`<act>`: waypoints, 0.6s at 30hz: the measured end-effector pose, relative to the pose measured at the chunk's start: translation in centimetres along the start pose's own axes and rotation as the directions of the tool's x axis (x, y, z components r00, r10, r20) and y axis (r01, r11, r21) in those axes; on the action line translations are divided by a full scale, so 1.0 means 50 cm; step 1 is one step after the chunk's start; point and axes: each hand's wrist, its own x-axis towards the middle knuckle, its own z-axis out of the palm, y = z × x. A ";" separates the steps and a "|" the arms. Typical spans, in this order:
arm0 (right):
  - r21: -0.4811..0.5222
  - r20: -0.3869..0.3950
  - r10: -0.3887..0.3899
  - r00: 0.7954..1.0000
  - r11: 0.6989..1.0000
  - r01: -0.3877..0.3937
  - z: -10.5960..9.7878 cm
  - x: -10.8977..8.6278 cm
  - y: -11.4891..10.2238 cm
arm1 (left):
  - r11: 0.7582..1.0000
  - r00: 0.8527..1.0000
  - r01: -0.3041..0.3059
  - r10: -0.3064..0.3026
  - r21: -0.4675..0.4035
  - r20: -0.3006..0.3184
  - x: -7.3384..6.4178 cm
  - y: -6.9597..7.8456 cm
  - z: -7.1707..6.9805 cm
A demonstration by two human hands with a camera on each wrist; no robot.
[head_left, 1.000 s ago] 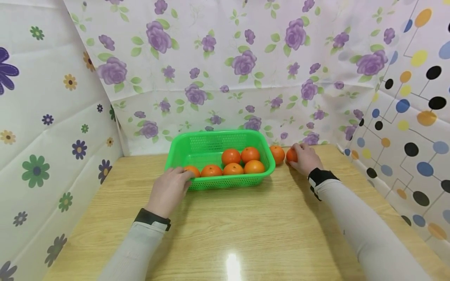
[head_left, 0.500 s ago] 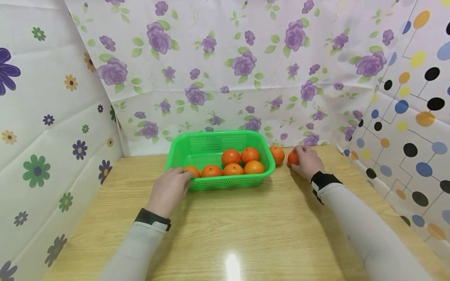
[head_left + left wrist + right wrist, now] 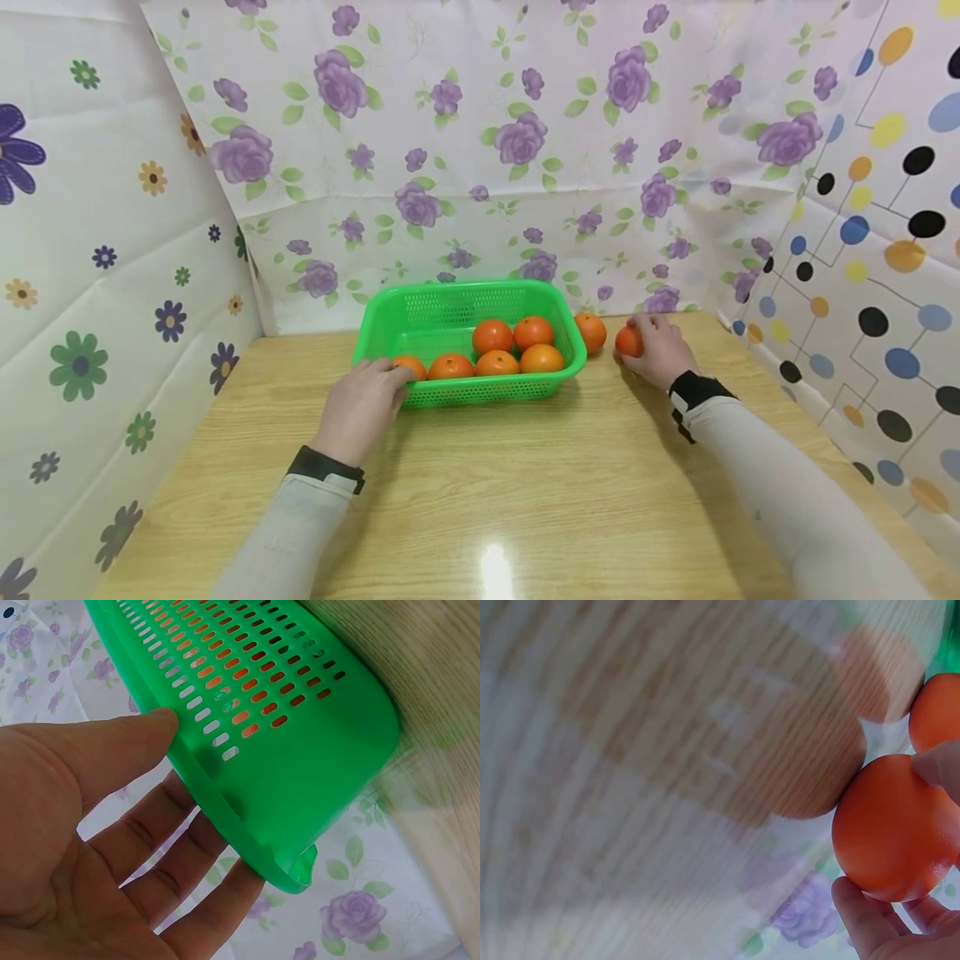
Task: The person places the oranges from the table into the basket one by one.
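Note:
At the front left corner of a green plastic basket [image 3: 468, 389], my left hand [image 3: 362, 408] grips the rim. In the left wrist view the thumb lies on the outer side of the rim [image 3: 196, 776] and the fingers reach over to the other side. Several oranges [image 3: 492, 337] sit inside, mostly along the front and right. My right hand [image 3: 662, 352] holds an orange [image 3: 628, 341] on the table, thumb on one side and fingers on the other, as the right wrist view shows. Another orange [image 3: 591, 333] stands between that one and the basket's right wall.
The wooden table [image 3: 480, 483] carries the basket near its back edge. A floral cloth [image 3: 480, 167] hangs behind, with a flower-print sheet [image 3: 112, 275] on the left and a dotted sheet [image 3: 885, 275] on the right.
My right hand has shifted slightly right with its orange, widening the gap to the orange beside the basket. The left hand and basket have stayed in place.

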 end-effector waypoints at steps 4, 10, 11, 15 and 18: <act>0.019 0.024 0.001 1.000 1.000 -0.002 -0.009 -0.013 -0.003 | 1.000 1.000 0.005 -0.005 -0.001 0.006 0.000 0.001 0.001; 0.042 0.018 -0.028 0.999 0.999 0.027 -0.014 -0.030 -0.014 | 1.000 1.000 0.009 -0.009 0.005 0.016 0.000 0.002 -0.001; 0.046 0.016 -0.037 0.999 0.998 0.036 -0.014 -0.033 -0.017 | 1.000 1.000 0.009 -0.009 0.006 0.016 0.001 0.002 -0.001; 0.059 0.003 -0.073 0.997 0.996 0.072 -0.021 -0.042 -0.031 | 1.000 1.000 0.011 -0.011 0.015 0.023 0.001 0.001 -0.002; 0.073 -0.008 -0.099 0.995 0.992 0.100 -0.029 -0.047 -0.039 | 1.000 1.000 0.008 -0.009 0.018 0.023 0.001 0.000 -0.001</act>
